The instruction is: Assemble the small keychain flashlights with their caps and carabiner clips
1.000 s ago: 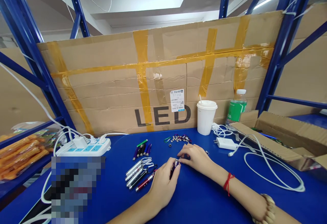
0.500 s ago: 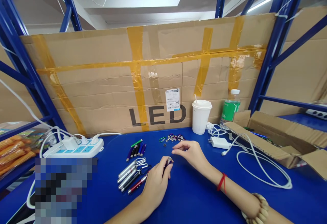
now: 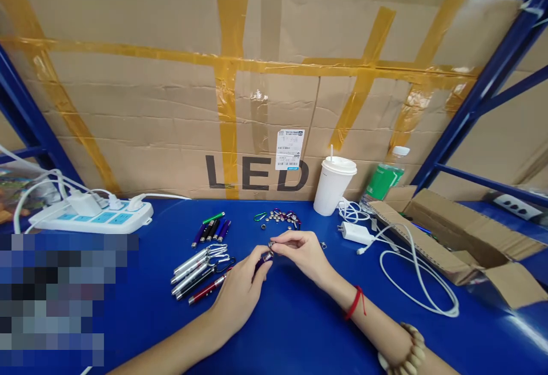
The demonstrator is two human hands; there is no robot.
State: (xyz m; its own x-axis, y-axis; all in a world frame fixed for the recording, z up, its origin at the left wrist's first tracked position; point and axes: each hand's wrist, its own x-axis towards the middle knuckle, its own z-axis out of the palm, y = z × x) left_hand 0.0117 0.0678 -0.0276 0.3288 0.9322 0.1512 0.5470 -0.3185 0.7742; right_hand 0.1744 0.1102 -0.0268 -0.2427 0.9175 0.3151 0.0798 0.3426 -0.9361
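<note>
My left hand (image 3: 240,283) is closed around a small dark purple penlight-like tube (image 3: 263,259), its silver end sticking out beyond the thumb and index finger. Between thumb and forefinger, my right hand (image 3: 302,255) pinches a tiny silver metal piece (image 3: 271,244). It is right by the tube's silver end; I cannot tell whether they touch. Left of my left hand lie several silver penlights (image 3: 194,266) with clips and a red one (image 3: 208,290). Behind them is a row of short coloured tubes (image 3: 212,232), with a green one (image 3: 214,218) across the top.
Small metal parts (image 3: 282,216) and a green carabiner (image 3: 260,216) lie beyond my hands. A white cup (image 3: 334,186), a bottle (image 3: 384,178), a charger with cable (image 3: 357,232) and an open cardboard box (image 3: 454,238) stand to the right. At left is a power strip (image 3: 92,218).
The view has tilted down. My right hand has come closer to the tube in my left hand, and a small metal piece now shows at its fingertips.
</note>
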